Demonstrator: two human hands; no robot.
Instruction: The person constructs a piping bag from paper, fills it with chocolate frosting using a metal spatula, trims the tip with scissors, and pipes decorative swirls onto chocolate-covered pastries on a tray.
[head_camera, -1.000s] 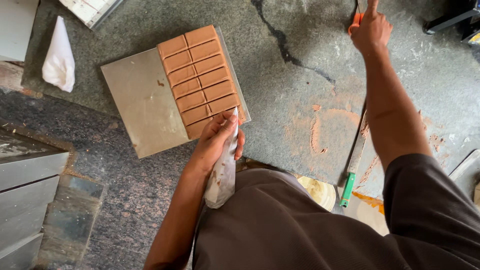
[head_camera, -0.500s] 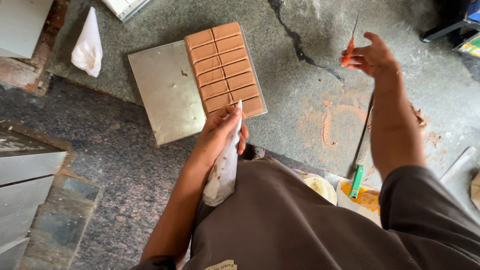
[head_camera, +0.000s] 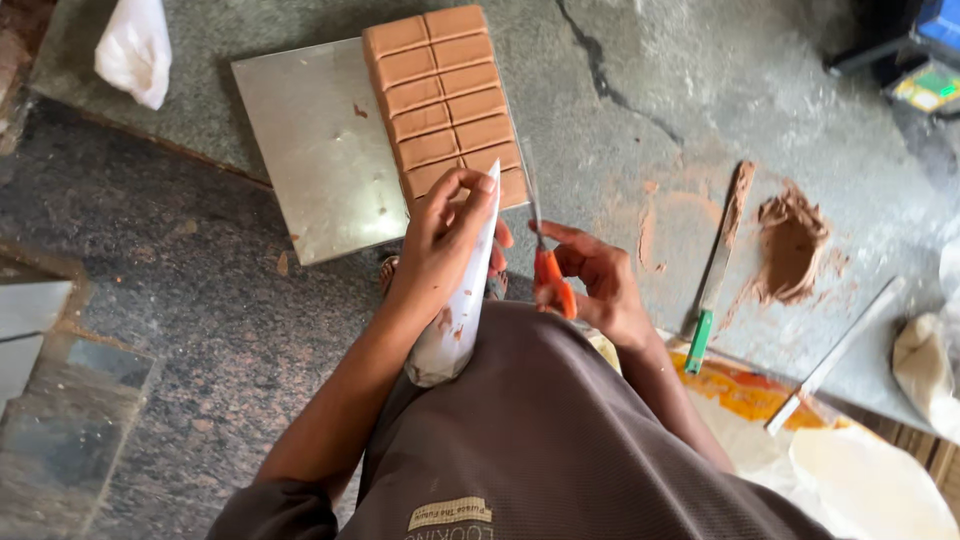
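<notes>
Head view looked down on a worn grey stone counter, cracked and smeared with brown paste, above a dark speckled floor. A square steel tray carried scored brown slabs. At the far right corner lay a green and blue packet. The left hand had fingers curled around a white piping bag; the right hand pinched orange-handled scissors beside the bag's tip.

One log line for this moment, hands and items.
left hand: holds white piping bag | right hand: holds orange-handled scissors | brown cut slab on steel tray
</notes>
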